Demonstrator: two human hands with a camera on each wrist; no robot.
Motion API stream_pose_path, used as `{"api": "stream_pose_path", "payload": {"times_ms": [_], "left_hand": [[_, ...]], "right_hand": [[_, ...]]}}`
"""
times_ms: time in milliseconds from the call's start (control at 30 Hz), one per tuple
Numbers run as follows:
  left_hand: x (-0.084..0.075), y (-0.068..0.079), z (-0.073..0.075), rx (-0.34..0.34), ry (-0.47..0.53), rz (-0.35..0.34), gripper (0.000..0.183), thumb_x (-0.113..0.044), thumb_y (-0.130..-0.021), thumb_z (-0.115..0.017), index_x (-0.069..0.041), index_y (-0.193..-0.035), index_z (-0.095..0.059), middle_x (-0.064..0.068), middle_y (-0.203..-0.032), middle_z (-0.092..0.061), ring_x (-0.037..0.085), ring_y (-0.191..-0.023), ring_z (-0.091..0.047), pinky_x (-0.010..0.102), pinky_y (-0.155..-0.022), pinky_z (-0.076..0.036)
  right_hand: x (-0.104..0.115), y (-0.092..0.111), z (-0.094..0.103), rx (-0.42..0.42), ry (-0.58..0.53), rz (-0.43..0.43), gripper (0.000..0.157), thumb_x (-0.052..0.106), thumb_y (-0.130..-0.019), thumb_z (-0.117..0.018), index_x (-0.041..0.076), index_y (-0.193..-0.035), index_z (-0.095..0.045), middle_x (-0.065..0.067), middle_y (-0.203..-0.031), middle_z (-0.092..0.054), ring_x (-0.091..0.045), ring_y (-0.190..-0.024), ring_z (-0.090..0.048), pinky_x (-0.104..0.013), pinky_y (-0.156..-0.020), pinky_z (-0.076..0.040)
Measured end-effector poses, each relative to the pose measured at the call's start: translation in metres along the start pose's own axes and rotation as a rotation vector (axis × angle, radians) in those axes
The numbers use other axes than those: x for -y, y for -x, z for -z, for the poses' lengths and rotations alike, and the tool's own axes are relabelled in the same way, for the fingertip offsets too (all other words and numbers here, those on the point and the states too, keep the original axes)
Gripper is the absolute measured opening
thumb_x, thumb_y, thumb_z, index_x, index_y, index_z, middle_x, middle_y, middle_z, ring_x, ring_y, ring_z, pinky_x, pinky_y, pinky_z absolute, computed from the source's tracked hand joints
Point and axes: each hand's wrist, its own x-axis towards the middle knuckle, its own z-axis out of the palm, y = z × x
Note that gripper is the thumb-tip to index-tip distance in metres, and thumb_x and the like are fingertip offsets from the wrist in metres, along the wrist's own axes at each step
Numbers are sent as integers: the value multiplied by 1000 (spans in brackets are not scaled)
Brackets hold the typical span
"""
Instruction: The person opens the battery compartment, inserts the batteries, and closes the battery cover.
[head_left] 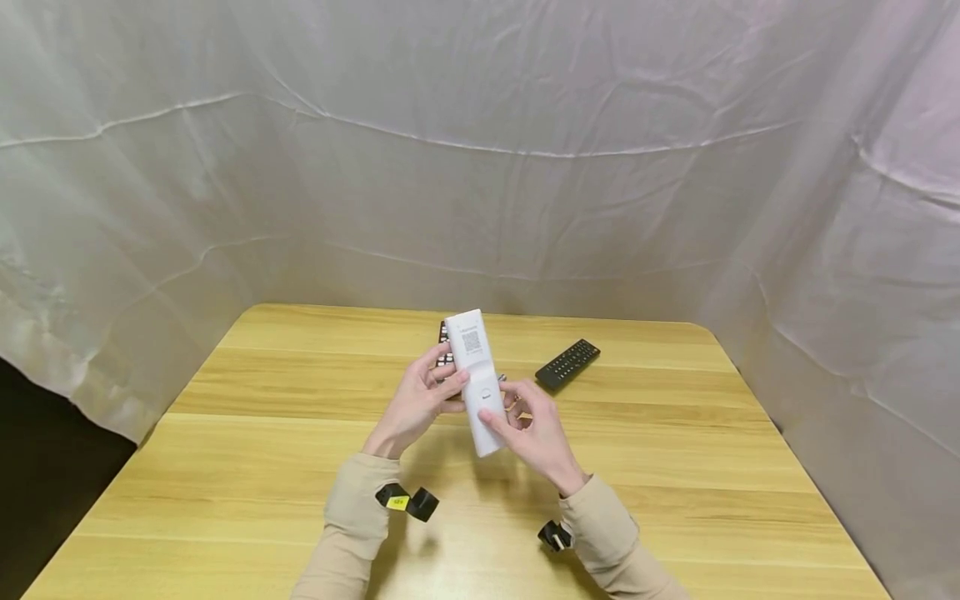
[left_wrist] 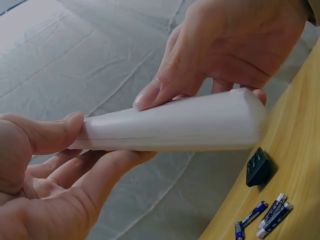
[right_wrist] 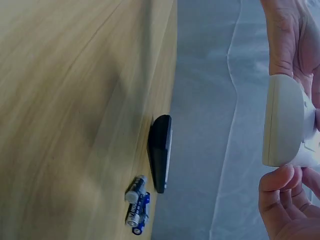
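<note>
A white remote control (head_left: 471,371) is held above the table, its back turned up and showing a printed square code and a rounded mark below it. My left hand (head_left: 411,404) grips it by the left edge, thumb on the back and fingers beneath. On the lower right side my right hand (head_left: 542,429) pinches it, thumb on the back near the rounded mark. In the left wrist view the white remote control (left_wrist: 170,122) appears side-on between both hands. The right wrist view shows its rounded end (right_wrist: 285,120), with my right fingertips touching the edge.
Behind the hands, a black remote with pale buttons (head_left: 442,337) lies partly hidden. Another black remote (head_left: 567,364) lies to the right on the wooden table (head_left: 262,467). Several blue-and-silver batteries (left_wrist: 274,217) lie between them. A grey curtain (head_left: 480,208) surrounds the table.
</note>
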Motion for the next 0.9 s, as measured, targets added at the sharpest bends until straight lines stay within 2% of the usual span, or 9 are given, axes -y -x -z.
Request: {"api": "stream_pose_path", "payload": {"times_ms": [200, 467, 567, 733, 900], "left_hand": [[-2, 2, 1, 45, 21, 25, 61, 1, -102, -51, -2, -156, -23, 39, -142, -48, 13, -100, -71, 36, -85, -65], [0, 2, 2, 55, -10, 77, 69, -9, -102, -57, -10, -159, -17, 35, -139, -54, 16, -106, -69, 43, -93, -63], [1, 2, 0, 58, -19, 89, 71, -13, -103, -57, -13, -160, -15, 35, -140, -54, 18, -111, -68, 47, -97, -61], [4, 0, -4, 42, -31, 81, 70, -14, -103, -56, -15, -160, -15, 33, -145, -50, 26, -119, -64, 50, -100, -59], [5, -5, -8, 9, -51, 74, 71, -13, -102, -57, -13, -160, -16, 34, -146, -48, 33, -123, -62, 52, -101, -57]], "right_hand": [[5, 0, 4, 34, 66, 5, 32, 15, -85, -80, 3, -112, -68, -12, -90, -63, -3, -67, -50, -20, -52, -54], [2, -1, 10, 87, -12, -30, 28, 13, -85, -79, 3, -109, -69, -17, -92, -63, -6, -73, -56, -25, -59, -59], [1, -2, 12, 101, -8, -40, 29, 13, -86, -78, 2, -111, -69, -18, -95, -65, -6, -75, -58, -24, -61, -59], [-1, -5, 16, 133, -3, -72, 31, 15, -88, -77, 0, -115, -70, -19, -99, -67, -7, -77, -59, -21, -64, -58], [-3, -8, 20, 157, 4, -98, 33, 16, -90, -76, 0, -118, -71, -19, -101, -70, -12, -79, -61, -21, -69, -59]]}}
